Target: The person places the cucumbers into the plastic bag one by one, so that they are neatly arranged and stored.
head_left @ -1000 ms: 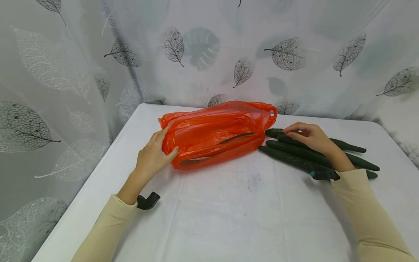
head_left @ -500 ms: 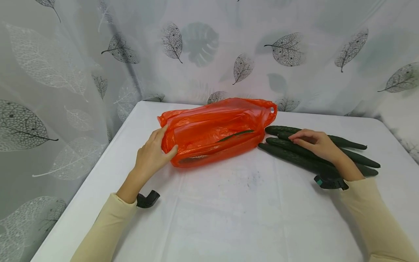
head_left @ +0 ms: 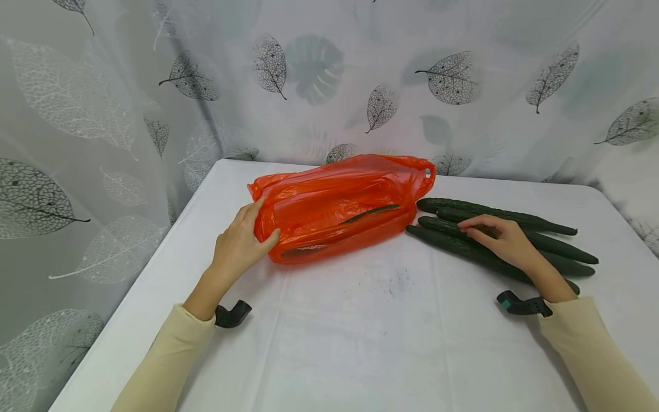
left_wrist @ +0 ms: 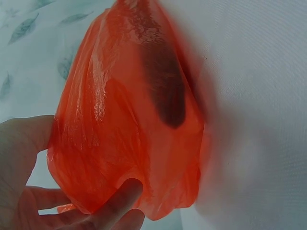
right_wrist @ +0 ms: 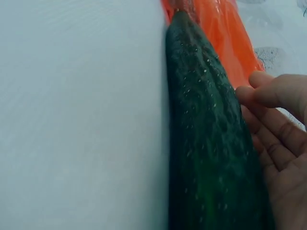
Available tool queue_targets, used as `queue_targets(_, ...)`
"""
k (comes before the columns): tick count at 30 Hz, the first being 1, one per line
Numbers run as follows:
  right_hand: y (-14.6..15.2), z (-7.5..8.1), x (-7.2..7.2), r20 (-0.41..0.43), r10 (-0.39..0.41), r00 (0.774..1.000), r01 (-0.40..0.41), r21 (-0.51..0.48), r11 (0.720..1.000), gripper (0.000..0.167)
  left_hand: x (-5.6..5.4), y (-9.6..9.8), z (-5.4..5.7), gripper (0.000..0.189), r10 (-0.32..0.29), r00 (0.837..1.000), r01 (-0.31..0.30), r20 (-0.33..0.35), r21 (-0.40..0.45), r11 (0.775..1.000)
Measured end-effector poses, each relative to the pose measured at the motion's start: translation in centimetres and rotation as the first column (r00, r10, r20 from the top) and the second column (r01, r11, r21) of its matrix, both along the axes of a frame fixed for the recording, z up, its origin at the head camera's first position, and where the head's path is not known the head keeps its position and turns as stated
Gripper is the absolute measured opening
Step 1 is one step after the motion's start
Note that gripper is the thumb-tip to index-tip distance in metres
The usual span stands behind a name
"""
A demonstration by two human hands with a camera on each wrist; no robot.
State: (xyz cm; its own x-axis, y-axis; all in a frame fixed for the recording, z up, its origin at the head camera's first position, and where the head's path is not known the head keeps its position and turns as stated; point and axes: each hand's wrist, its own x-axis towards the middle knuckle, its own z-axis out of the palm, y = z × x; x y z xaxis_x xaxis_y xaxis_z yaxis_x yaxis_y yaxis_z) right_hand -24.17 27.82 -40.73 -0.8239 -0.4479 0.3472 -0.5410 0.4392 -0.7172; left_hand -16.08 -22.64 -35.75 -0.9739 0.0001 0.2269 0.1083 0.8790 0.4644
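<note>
My left hand (head_left: 239,240) spans the left end of a red plastic bag (head_left: 329,200) lying on the table, with thumb and fingers on either side of it. Through the thin film shows a dark, elongated cucumber (left_wrist: 165,86). Over a group of several cucumbers right of the bag hovers my right hand (head_left: 507,240), its fingers loosely curled and the thumb tip near the index tip. In the right wrist view these fingers lie right beside the nearest cucumber (right_wrist: 206,134) and hold nothing.
A white cloth covers the table (head_left: 360,343). Behind it and to the left hangs a pale leaf-patterned curtain (head_left: 329,103). Black camera mounts sit at the left wrist (head_left: 233,315) and right wrist (head_left: 522,304). The bag's handle opening (head_left: 428,173) faces the cucumbers.
My right hand has moved back toward me across the cucumbers, from the farthest ones to the nearer ones. The left hand stays at the bag's end. The view has shifted slightly.
</note>
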Motion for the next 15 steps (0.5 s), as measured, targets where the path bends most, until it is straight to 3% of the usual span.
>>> queue_targets(5,0.62,-0.31,0.68,0.003,0.022,1.000,-0.022,-0.068,0.997,0.023,-0.10,0.21,-0.02,0.073,-0.001,1.000,0.001,0.006,-0.009,1.000)
queue_targets(13,0.61,-0.57,0.92,-0.071,0.107,0.992,-0.112,-0.071,0.991,0.031,-0.06,0.30,-0.24,0.072,-0.001,1.000,0.001,0.015,-0.013,1.000)
queue_targets(15,0.51,-0.62,0.96,-0.085,0.130,0.988,-0.133,-0.031,0.991,0.035,0.01,0.24,-0.26,0.072,0.003,1.000,-0.002,0.020,-0.013,1.000)
